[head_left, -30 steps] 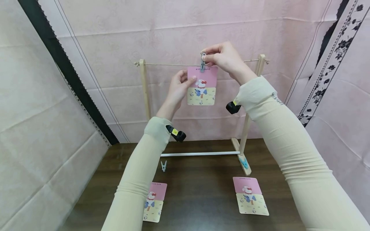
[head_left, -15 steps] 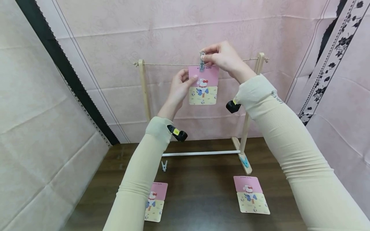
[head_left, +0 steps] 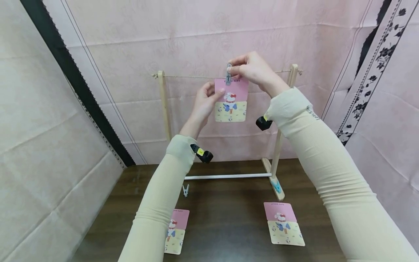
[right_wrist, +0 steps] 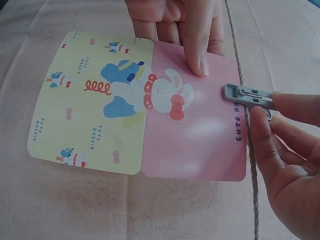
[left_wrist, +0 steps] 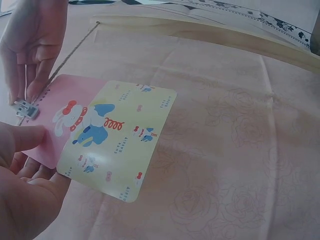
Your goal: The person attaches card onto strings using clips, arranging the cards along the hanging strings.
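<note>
A pink and yellow card with a rabbit picture hangs upright at the rope, its pink end at the top. My left hand pinches the card's left edge, thumb in front and fingers behind. At the card's top edge, a grey clothespin sits over both card and rope. My right hand pinches the clothespin's handle end between thumb and fingers. In the left wrist view the same clothespin shows end-on beside the right hand's fingertips.
The rope spans two wooden posts joined low down by a white rod. Two similar cards lie on the dark table, one at right, one partly behind the left sleeve. A pale clothespin and a blue clothespin lie near the stand.
Both hands keep their grips on the card and clothespin. The card has shifted slightly to the right relative to the clothespin; the head view has tilted a little.
</note>
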Demonstrator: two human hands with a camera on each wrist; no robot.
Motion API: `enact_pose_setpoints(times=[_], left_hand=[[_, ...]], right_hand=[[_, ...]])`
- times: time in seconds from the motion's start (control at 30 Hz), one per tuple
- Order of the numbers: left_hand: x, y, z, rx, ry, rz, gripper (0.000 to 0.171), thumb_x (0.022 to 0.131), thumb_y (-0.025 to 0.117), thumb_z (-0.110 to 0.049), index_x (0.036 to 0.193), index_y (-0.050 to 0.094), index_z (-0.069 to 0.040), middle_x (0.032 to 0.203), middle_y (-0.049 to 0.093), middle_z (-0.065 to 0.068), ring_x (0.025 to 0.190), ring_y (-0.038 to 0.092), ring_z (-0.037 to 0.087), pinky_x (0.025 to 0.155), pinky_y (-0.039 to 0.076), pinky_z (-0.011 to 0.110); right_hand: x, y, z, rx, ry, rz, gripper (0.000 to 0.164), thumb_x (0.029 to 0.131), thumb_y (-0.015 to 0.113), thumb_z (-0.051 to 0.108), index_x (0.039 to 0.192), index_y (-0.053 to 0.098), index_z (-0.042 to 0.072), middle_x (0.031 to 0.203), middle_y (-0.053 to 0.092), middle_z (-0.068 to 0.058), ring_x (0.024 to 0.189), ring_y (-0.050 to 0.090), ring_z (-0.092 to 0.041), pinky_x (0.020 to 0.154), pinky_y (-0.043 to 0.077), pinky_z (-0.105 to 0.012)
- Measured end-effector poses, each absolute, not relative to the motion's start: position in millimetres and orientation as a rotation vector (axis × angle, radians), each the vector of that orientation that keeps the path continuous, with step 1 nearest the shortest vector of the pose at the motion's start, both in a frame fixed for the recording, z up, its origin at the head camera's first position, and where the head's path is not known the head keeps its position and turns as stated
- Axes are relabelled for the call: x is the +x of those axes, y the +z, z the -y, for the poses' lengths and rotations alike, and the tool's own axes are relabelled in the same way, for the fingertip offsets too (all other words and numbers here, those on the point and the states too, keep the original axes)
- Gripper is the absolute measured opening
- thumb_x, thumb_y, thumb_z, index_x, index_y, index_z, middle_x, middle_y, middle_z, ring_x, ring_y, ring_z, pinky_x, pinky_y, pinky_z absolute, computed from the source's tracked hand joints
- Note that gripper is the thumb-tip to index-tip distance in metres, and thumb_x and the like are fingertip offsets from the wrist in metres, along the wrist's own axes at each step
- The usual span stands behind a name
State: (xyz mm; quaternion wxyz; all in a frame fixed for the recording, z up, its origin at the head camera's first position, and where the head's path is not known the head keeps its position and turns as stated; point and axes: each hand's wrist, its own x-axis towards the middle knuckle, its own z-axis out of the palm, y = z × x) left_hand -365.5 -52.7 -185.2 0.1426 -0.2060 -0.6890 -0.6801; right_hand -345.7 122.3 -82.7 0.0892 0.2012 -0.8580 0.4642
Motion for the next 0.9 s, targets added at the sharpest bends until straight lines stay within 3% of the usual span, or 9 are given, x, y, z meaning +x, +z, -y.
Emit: enact_pose_setpoints(times=[0.13, 0.9], left_hand=[[-365.4, -188.1, 52.4, -0.592, -1.958, 1.991, 0.031, 0.100, 0.065, -0.016, 0.128, 0.059, -0.004, 0.116, 0.069, 0.011, 0.104, 0.066, 0.022, 0.091, 0.052, 0.032], [-365.9, -188.3, 52.0, -0.595, -1.980, 1.974, 0.031, 0.100, 0.063, -0.012, 0.130, 0.057, -0.002, 0.118, 0.068, 0.015, 0.103, 0.066, 0.023, 0.090, 0.052, 0.032]], right_hand=[[-346.6, -84.5, -122.3, 0.599, 1.412, 2.554, 0.044, 0.099, 0.065, 0.020, 0.138, 0.060, 0.003, 0.129, 0.067, -0.013, 0.084, 0.067, -0.009, 0.089, 0.048, -0.028], [-343.6, -81.4, -124.0, 0.546, 1.543, 2.502, 0.047, 0.097, 0.067, 0.017, 0.142, 0.057, 0.006, 0.139, 0.061, -0.011, 0.094, 0.071, -0.011, 0.101, 0.047, -0.028]])
